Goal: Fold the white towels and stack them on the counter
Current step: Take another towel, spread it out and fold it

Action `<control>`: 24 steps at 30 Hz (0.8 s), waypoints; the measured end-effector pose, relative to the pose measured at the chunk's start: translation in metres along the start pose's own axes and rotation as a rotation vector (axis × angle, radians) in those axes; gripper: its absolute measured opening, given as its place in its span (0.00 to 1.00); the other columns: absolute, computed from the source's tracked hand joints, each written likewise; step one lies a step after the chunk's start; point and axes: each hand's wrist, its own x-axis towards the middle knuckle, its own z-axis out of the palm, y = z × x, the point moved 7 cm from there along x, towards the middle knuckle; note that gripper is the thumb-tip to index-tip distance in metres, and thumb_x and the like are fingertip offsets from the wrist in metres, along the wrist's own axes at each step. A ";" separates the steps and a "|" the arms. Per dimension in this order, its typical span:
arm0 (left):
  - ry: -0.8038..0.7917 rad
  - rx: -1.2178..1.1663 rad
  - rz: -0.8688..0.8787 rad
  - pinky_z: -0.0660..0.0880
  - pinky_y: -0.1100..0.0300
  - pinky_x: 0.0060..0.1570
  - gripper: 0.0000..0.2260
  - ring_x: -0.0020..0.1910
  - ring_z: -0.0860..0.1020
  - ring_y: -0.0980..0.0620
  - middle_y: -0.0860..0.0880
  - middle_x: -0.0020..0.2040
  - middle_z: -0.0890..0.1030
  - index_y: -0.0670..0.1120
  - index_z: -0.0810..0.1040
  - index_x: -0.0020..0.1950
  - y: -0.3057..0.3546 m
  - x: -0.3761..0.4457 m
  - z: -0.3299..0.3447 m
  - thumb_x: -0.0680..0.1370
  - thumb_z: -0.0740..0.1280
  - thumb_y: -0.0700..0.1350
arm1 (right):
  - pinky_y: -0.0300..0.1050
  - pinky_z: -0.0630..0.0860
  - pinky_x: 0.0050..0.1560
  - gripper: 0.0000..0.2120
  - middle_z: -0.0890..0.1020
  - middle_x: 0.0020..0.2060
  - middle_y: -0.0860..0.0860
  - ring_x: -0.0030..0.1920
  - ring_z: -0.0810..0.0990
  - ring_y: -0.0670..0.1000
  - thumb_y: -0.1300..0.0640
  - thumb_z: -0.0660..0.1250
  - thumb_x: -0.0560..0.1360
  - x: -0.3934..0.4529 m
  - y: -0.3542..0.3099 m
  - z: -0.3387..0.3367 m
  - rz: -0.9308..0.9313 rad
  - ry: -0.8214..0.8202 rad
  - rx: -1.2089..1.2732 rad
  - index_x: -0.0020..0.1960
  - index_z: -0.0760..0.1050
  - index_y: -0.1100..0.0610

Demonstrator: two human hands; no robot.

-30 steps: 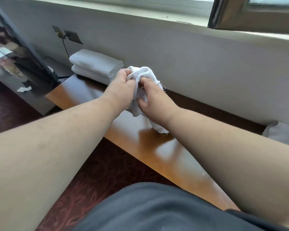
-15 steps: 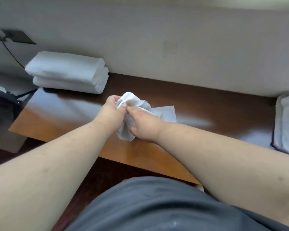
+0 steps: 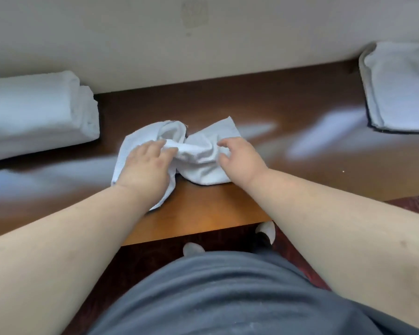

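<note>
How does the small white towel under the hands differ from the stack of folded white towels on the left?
The small white towel lies crumpled and bunched at its middle; the stack of folded white towels is smooth and neatly folded. The small towel is thin and flat, the stack thick. Both hands touch the small towel; none touches the stack. Both are white and rest on the brown wooden counter.

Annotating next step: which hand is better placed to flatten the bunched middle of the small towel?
Probably the left hand: it lies flat on the small towel, fingertips at the bunched middle. The right hand hovers curled over the right half, seemingly gripping nothing.
</note>
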 end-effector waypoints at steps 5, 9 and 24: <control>-0.081 -0.080 0.210 0.60 0.53 0.68 0.23 0.70 0.65 0.45 0.48 0.71 0.69 0.49 0.68 0.73 0.061 0.036 0.022 0.77 0.59 0.40 | 0.46 0.75 0.55 0.31 0.77 0.54 0.47 0.53 0.78 0.51 0.50 0.68 0.75 0.006 0.072 -0.009 0.481 0.056 0.309 0.74 0.62 0.54; -0.314 -0.213 0.086 0.66 0.51 0.63 0.21 0.67 0.68 0.45 0.47 0.70 0.71 0.50 0.65 0.74 0.084 0.062 0.042 0.80 0.57 0.43 | 0.49 0.79 0.47 0.25 0.81 0.49 0.54 0.50 0.82 0.59 0.49 0.70 0.72 0.020 0.071 0.012 0.564 -0.056 0.373 0.64 0.72 0.58; -0.641 -0.285 -0.458 0.67 0.46 0.65 0.41 0.65 0.72 0.38 0.42 0.67 0.74 0.45 0.71 0.71 0.125 0.145 0.023 0.70 0.58 0.75 | 0.43 0.69 0.35 0.05 0.75 0.36 0.46 0.37 0.74 0.47 0.50 0.62 0.79 0.016 0.061 -0.013 0.200 -0.143 0.390 0.45 0.67 0.44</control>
